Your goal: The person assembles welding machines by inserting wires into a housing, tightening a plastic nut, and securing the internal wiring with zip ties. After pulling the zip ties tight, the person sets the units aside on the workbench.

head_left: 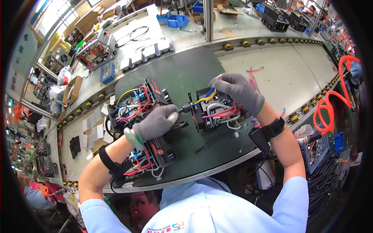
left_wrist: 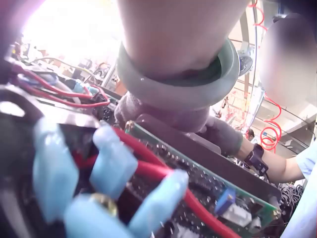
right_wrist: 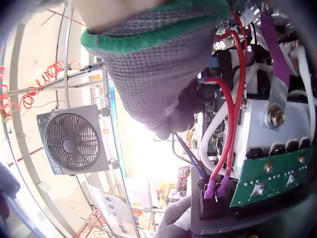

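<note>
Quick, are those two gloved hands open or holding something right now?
Left hand: closed, apparently on the black cable.
Right hand: closed, apparently pinching the blue wire.

We see bright windows (head_left: 56, 16) at the upper left of the head view. Past our green-topped bench (head_left: 188, 68) rises a metal post (head_left: 208, 19), with a track of yellow rollers (head_left: 259, 42) curving away to its right. An orange coiled hose (head_left: 330, 112) hangs at the right; the right wrist view shows a grey fan (right_wrist: 72, 141).

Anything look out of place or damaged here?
Nothing looks clearly damaged. A small dark piece appears loose on the green mat, near the wired box; pale cards on the bench lie scattered at odd angles rather than stacked.
</note>
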Demonstrator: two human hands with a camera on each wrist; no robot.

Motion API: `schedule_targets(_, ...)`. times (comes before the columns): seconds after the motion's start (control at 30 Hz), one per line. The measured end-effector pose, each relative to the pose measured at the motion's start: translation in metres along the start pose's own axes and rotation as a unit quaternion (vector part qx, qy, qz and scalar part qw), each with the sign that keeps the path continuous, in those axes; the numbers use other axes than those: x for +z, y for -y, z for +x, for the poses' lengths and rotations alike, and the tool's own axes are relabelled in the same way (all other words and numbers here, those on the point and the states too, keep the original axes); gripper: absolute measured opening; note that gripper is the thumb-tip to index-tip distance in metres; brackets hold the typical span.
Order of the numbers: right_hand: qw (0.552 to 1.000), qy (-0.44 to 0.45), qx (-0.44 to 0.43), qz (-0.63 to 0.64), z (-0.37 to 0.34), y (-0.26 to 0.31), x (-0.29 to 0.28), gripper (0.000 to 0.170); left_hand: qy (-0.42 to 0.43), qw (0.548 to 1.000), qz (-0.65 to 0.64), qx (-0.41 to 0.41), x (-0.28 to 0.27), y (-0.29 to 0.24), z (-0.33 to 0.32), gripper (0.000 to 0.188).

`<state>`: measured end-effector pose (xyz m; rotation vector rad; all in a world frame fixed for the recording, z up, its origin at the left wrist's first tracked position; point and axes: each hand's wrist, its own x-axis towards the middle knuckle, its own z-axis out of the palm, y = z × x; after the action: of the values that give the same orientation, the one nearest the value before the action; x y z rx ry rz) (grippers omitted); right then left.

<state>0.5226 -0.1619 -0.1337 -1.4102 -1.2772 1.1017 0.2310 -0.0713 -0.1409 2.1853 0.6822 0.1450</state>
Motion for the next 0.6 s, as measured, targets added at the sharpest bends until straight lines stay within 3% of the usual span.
schedule_targets(0.03,1.0,-0.005,-0.008,-0.006,-0.001,0.0,0.001,0.036,0.045,0.992,-0.062,-0.102,-0.005,-0.015,-0.002,0.02)
schedule_targets(0.1,0.998,0.052,-0.046,0.0,-0.003,0.0,0.007,0.035,0.071,0.977,-0.119,-0.163,-0.009,-0.016,0.001,0.024)
schedule_targets(0.13,0.977,0.035,-0.098,-0.186,-0.001,0.004,0.007,0.037,0.066,0.978,-0.119,-0.157,-0.003,-0.007,0.002,0.024)
schedule_targets(0.17,0.961,0.025,-0.088,-0.261,-0.004,0.01,0.008,0.039,-0.004,0.999,-0.022,-0.045,0.007,0.008,0.002,0.021)
schedule_targets(0.2,0.949,0.015,-0.094,-0.3,-0.003,0.007,0.009,0.038,-0.076,0.992,0.076,0.066,0.012,0.016,0.001,0.019)
schedule_targets(0.23,0.936,0.007,-0.1,-0.338,-0.001,0.005,0.012,0.038,-0.077,0.969,0.235,0.021,0.012,-0.006,-0.003,0.016)
schedule_targets(0.3,0.896,0.057,-0.137,-0.418,0.001,0.012,0.024,0.035,-0.07,0.955,0.287,-0.004,0.012,-0.026,-0.007,0.014)
schedule_targets(0.33,0.839,0.066,-0.186,-0.506,0.001,0.017,0.032,0.031,-0.074,0.955,0.288,-0.007,0.012,-0.02,-0.006,0.014)
schedule_targets(0.37,0.839,0.068,-0.189,-0.505,0.005,0.026,0.039,0.031,-0.09,0.956,0.281,0.003,0.015,-0.009,-0.001,0.016)
schedule_targets(0.43,0.808,0.151,-0.113,-0.558,0.016,0.038,0.045,0.037,-0.101,0.957,0.272,0.012,0.01,-0.004,0.001,0.018)
schedule_targets(0.47,0.818,0.179,-0.087,-0.54,0.023,0.039,0.042,0.033,-0.015,0.995,0.062,-0.074,0.0,-0.006,0.003,0.021)
schedule_targets(0.5,0.817,0.18,-0.087,-0.542,0.024,0.041,0.044,0.033,0.07,0.974,-0.153,-0.153,-0.008,-0.009,0.003,0.024)
schedule_targets(0.6,0.738,0.186,-0.052,-0.646,0.026,0.053,0.059,0.024,0.1,0.953,-0.239,-0.158,-0.014,-0.007,0.001,0.03)
